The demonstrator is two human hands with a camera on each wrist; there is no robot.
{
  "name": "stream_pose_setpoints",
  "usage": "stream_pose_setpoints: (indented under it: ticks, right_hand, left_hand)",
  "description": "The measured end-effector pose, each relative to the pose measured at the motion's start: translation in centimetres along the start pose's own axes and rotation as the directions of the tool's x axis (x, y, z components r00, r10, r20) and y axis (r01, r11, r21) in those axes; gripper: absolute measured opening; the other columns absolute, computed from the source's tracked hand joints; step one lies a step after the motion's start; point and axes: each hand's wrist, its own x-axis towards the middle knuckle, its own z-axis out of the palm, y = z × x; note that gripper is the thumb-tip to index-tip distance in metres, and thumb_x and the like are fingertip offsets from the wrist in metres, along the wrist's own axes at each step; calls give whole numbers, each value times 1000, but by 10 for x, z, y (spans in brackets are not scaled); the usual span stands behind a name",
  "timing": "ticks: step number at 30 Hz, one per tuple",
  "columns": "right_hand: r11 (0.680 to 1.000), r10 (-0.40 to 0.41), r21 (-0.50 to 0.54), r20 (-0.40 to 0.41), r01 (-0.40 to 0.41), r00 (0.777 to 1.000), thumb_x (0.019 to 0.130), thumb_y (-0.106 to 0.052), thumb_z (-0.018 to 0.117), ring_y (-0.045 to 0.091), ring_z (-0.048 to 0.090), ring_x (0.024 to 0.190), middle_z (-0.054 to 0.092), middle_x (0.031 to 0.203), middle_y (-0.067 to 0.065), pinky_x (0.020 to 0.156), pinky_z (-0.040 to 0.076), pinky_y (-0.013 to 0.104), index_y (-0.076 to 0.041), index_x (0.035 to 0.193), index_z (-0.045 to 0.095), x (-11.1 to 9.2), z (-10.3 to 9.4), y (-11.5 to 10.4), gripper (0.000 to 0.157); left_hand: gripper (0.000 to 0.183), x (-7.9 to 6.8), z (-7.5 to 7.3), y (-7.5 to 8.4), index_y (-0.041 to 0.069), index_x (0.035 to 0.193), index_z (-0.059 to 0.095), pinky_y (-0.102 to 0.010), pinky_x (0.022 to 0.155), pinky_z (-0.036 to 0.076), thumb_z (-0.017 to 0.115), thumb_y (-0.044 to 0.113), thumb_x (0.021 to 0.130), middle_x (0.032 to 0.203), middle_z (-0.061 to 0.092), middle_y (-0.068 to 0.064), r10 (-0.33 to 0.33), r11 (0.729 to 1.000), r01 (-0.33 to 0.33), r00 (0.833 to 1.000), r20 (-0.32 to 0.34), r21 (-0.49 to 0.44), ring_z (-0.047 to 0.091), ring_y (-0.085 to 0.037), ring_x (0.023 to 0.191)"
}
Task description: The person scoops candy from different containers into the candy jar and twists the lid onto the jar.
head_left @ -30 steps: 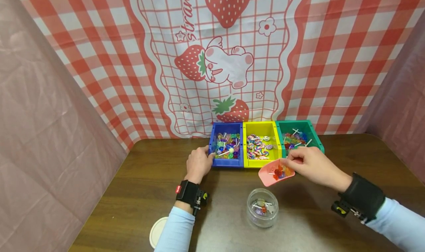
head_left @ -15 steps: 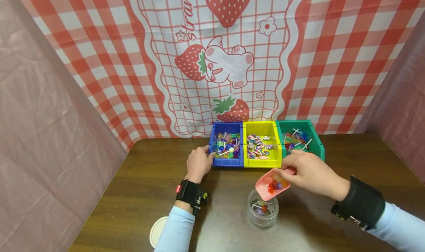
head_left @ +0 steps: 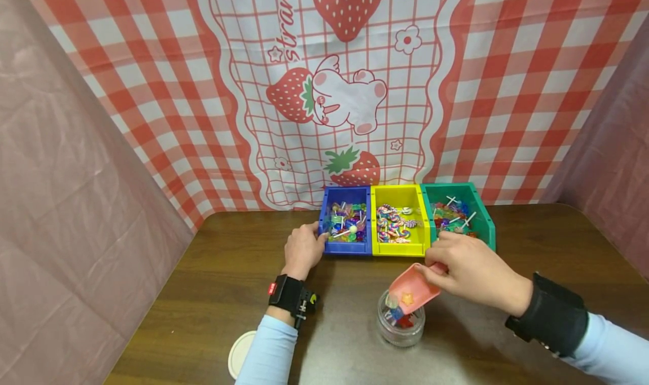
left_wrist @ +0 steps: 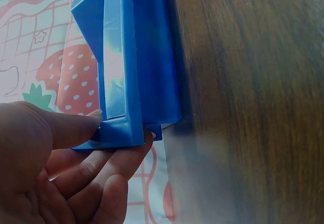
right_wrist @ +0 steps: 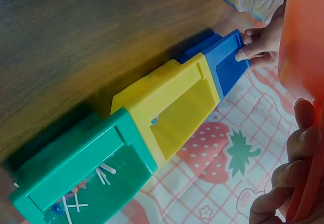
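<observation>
My right hand (head_left: 469, 266) grips the handle of a pink scoop (head_left: 417, 286), which is tipped down over the mouth of a clear jar (head_left: 400, 337). Colourful candies slide off the scoop's lip, and a yellow star-shaped one (head_left: 407, 299) still lies on it. Inside the jar are red and blue pieces, partly hidden by the scoop. With thumb and fingers, my left hand (head_left: 304, 249) pinches the left wall of the blue bin (head_left: 347, 249); the left wrist view shows the thumb inside and fingers outside. In the right wrist view the scoop (right_wrist: 304, 41) is close up.
Joined to the blue bin are a yellow bin (head_left: 400, 250) with swirled lollipops and a green bin (head_left: 485, 227) with colourful candies and white sticks. A white round lid (head_left: 238, 354) lies beside the left forearm. A checked cloth (head_left: 507, 92) hangs behind the wooden table (head_left: 203, 306).
My right hand has brought the scoop down and toward me, from near the bins to the jar, and tilted it so candies slide out. My left hand stays on the blue bin.
</observation>
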Motion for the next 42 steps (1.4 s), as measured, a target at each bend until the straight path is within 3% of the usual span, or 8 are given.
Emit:
stream_pose_setpoints:
  ticks: [14,22,30,36,42]
  right_hand:
    - [1000,11,-5,19,-11,1000,80,-34,84,3,33,63,29,61,-18,54,28,23,-31,63,52,1,-6,-1,36]
    - [998,60,-3,43,-60,997,78,-32,85,4,36,64,33,61,-17,54,32,23,-31,65,54,2,-12,2,34]
    - [997,67,-42,-10,-68,998,78,-27,84,5,36,63,33,59,-17,53,31,24,-31,60,47,4,-18,17,42]
    - [980,177,-90,1,-176,984,81,-31,83,10,40,63,40,59,-13,52,34,27,-25,64,61,4,-22,42,29]
    - [940,323,-124,31,-318,946,86,-32,78,16,42,61,43,60,-4,50,34,32,-14,71,68,-1,-23,74,26]
  left_hand:
    - [42,0,1,-1,12,130,68,-47,74,52,71,31,93,101,73,-7,-26,1000,26,1000,13,2,68,-26,89]
    - [42,0,1,-2,12,130,68,-47,73,53,72,31,93,99,73,-7,-12,1000,12,1000,5,3,69,-27,89]
    - [41,0,0,0,12,129,69,-48,73,53,72,31,92,99,73,-8,-2,1000,2,1000,-3,0,69,-28,89]
    - [41,0,0,0,12,129,69,-48,72,53,72,31,92,98,73,-7,5,1000,-5,1000,-8,6,69,-29,90]
    - [41,0,0,0,12,129,69,-49,72,53,73,31,92,99,73,-8,7,1000,-7,1000,-10,8,69,-30,91]
